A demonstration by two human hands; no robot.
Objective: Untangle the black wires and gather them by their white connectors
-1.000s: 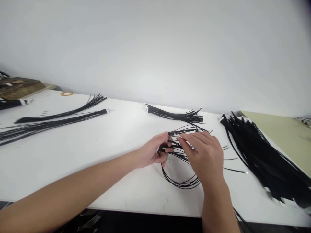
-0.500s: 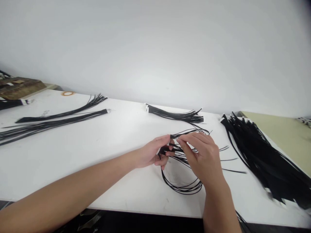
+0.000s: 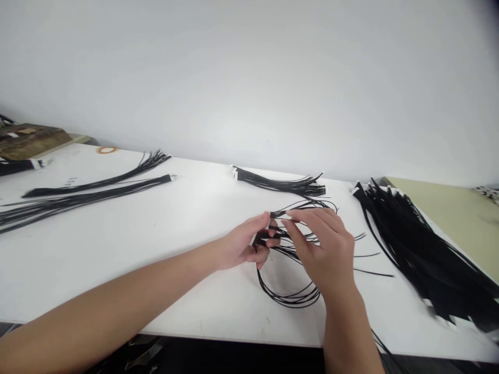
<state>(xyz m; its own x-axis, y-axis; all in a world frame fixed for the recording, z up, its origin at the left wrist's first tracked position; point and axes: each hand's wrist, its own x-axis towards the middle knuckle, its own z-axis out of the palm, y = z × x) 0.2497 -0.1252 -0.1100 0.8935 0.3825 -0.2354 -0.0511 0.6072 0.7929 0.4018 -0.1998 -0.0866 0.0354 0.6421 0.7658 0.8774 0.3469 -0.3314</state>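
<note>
Near the middle of the white table, my left hand is closed on a bundle of thin black wires. The wires run between its fingers, and some hang in a loop below it. Just to the right, my right hand has its thumb and index finger near the upper wires, slightly apart at the tips, with a thin wire between them. Its other fingers are curled. Loose wire ends stick out to the right, behind this hand.
On the white table lie a short black wire bundle at the back, long bundles at the left and a large black pile at the right. An orange ring sits at the back left.
The fingertips of my right hand have parted slightly and shifted a little left. The wire loop has moved slightly up and left with my left hand.
</note>
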